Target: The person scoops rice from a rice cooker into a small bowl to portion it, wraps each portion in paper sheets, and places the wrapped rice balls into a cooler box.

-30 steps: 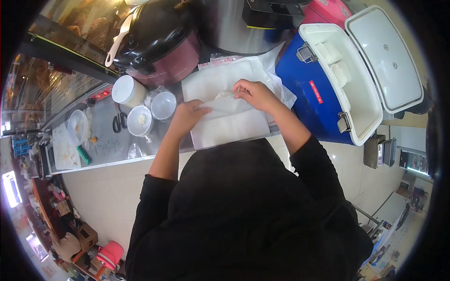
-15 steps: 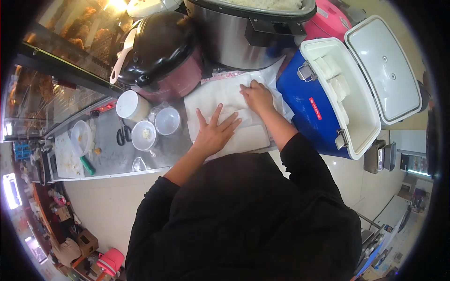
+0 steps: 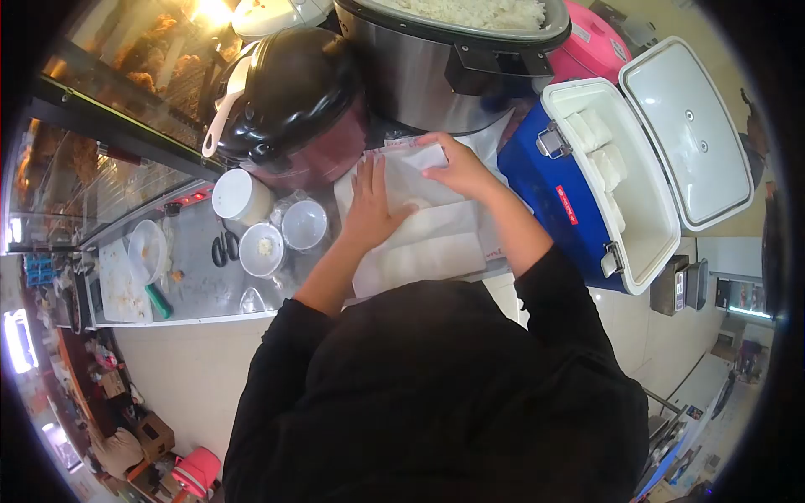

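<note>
White wrapping paper (image 3: 428,256) lies on the counter in front of me, with fold lines across it. My left hand (image 3: 373,210) rests on its left side, fingers stretched out and thumb apart. At the paper's far edge, my right hand (image 3: 459,170) is curled, with a bit of the sheet between thumb and fingers. Beside the paper on the left stand a small clear bowl (image 3: 304,225) and a white bowl (image 3: 262,267) with a little rice in it.
A blue cooler box (image 3: 545,180), lid open, holds several white packets (image 3: 608,168) on the right. Behind are a large rice cooker (image 3: 411,75) and a dark-lidded pot (image 3: 306,84). Scissors (image 3: 225,247), a green-handled knife (image 3: 158,300) and a glass food case (image 3: 126,109) are left.
Both hands have moved toward the paper's far edge. My right hand has gone from pressing on the sheet to pinching that edge. The view has shifted slightly.
</note>
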Demonstrator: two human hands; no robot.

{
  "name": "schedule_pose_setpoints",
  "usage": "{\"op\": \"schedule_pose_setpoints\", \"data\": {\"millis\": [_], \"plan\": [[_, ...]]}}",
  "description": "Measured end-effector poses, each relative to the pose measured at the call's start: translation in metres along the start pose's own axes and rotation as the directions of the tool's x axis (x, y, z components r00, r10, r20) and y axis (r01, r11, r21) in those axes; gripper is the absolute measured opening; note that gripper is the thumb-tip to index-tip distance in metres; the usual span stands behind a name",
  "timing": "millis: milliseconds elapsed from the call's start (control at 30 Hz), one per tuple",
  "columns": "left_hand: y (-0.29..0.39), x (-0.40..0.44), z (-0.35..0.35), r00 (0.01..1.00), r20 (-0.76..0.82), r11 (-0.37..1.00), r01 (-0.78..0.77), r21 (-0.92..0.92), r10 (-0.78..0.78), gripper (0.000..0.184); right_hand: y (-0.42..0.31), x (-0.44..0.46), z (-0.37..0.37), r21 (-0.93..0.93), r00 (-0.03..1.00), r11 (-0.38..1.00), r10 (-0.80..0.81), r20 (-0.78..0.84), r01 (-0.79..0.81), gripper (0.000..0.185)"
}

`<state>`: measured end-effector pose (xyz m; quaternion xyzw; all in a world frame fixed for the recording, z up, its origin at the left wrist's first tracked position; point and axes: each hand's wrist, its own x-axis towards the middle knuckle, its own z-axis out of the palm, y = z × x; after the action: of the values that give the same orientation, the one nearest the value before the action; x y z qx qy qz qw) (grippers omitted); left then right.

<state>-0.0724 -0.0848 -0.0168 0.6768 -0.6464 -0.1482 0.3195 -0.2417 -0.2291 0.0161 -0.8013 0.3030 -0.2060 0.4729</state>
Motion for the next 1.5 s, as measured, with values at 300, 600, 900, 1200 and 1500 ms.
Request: {"op": "schedule_pose_setpoints", "data": {"millis": [300,600,900,1200,1500], "plan": [[0.002,-0.005,-0.057,0.914,0.026,0.85,-0.388,0.357,0.406,0.019,-0.022,-0.075,-0.022,-0.463,0.953,0.838,-0.204,0.224,0.288,0.02],[0.063,-0.052,-0.053,0.922,-0.081,0.914,-0.359,0.187,0.379,0.026,-0.002,-0.098,-0.003,-0.342,0.959,0.899,-0.283,0.024,0.274,0.017],[0.056,-0.054,-0.037,0.945,0.237,0.918,-0.289,0.273,0.227,0.013,-0.03,-0.081,-0.013,-0.29,0.985,0.941,-0.174,0.015,0.171,0.007],[0.05,-0.026,-0.02,0.957,-0.205,0.88,-0.089,0.466,0.205,0.019,-0.033,-0.074,-0.011,-0.441,0.941,0.834,-0.328,0.089,0.332,0.007],[0.027,-0.037,-0.025,0.956,-0.069,0.846,-0.216,0.487,0.284,0.021,-0.006,-0.101,-0.004,-0.575,0.896,0.694,-0.398,0.196,0.434,0.016]]}}
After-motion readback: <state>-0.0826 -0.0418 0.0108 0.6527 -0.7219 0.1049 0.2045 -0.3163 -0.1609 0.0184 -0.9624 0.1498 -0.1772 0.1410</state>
